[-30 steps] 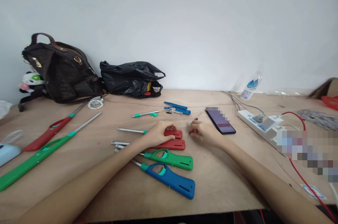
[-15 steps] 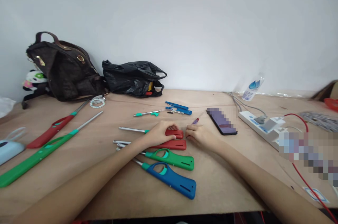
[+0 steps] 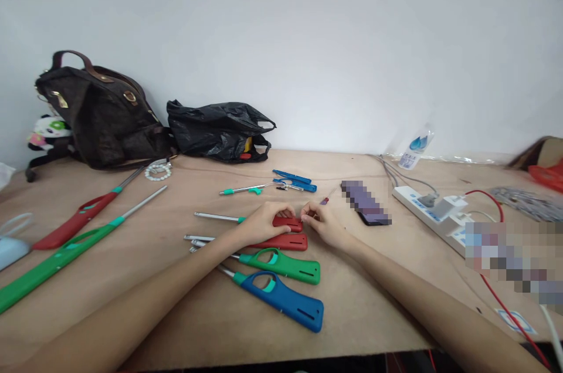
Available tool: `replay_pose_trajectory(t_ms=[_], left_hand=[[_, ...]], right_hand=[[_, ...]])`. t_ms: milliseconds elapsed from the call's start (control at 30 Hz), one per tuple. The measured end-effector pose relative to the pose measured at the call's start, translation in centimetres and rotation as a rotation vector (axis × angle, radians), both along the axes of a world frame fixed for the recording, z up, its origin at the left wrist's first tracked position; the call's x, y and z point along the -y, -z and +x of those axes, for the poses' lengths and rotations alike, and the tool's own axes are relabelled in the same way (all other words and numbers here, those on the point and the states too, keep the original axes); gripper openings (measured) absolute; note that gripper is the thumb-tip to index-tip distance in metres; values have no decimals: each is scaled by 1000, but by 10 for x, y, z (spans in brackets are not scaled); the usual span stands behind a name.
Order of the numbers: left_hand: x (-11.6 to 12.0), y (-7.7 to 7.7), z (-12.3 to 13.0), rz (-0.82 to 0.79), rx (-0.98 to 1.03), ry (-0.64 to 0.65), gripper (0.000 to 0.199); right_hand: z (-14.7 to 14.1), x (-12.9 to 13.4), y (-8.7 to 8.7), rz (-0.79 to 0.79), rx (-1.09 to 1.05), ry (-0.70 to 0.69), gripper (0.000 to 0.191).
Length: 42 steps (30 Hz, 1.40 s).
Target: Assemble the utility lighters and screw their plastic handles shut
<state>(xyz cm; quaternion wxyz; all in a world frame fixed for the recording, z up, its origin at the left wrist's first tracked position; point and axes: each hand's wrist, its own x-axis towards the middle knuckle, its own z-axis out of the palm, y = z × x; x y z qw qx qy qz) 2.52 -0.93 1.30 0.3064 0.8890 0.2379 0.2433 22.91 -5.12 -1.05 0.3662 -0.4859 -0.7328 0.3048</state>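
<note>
My left hand (image 3: pixel 269 225) is closed round the handle of a red gas lighter (image 3: pixel 287 221), whose metal tube points left. At that handle's end, my right hand (image 3: pixel 324 226) has thumb and fingers pinched together; what they hold is hidden. Just below lie a second red lighter (image 3: pixel 295 242), a green lighter (image 3: pixel 303 271) and a blue lighter (image 3: pixel 303 309). A small purple-handled screwdriver (image 3: pixel 324 200) rests beyond my right hand. Farther back lie blue handle shells (image 3: pixel 292 177) and a metal lighter tube (image 3: pixel 241 190) with teal parts and wires.
Long red (image 3: pixel 73 223) and green (image 3: pixel 57 264) lighters lie at left. Behind are a bead bracelet (image 3: pixel 157 171), dark backpack (image 3: pixel 105 109) and black plastic bag (image 3: pixel 215 129). Rightward are a phone (image 3: pixel 365 203), power strip (image 3: pixel 422 212), cables and a bottle (image 3: pixel 417 147) by the wall.
My right hand has moved left to the end of the red lighter's handle, its fingertips drawn together. My left hand keeps its hold. The view has shifted slightly.
</note>
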Motion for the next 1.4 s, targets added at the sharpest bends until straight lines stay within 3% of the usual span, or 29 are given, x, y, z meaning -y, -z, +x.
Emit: replay_pose_trajectory(t_ms=[233, 600, 767, 1033, 1167, 1300, 1400], left_hand=[[1, 1, 1, -28, 10, -14, 21], [0, 3, 0, -7, 18, -1, 20], [1, 0, 0, -12, 5, -19, 19], [3, -2, 0, 4, 20, -22, 21], [4, -2, 1, -1, 18, -23, 20], [3, 0, 0, -6, 5, -42, 21], [3, 0, 0, -14, 5, -47, 22]], right_hand=[[-6, -4, 14, -21, -76, 30, 9], [-8, -2, 12, 18, -7, 59, 7], [-8, 3, 9, 186, 138, 53, 10], [-4, 3, 17, 540, 619, -42, 22], [-3, 4, 12, 523, 611, -57, 23], [9, 4, -1, 446, 562, 57, 22], [26, -2, -6, 461, 741, 190, 31]])
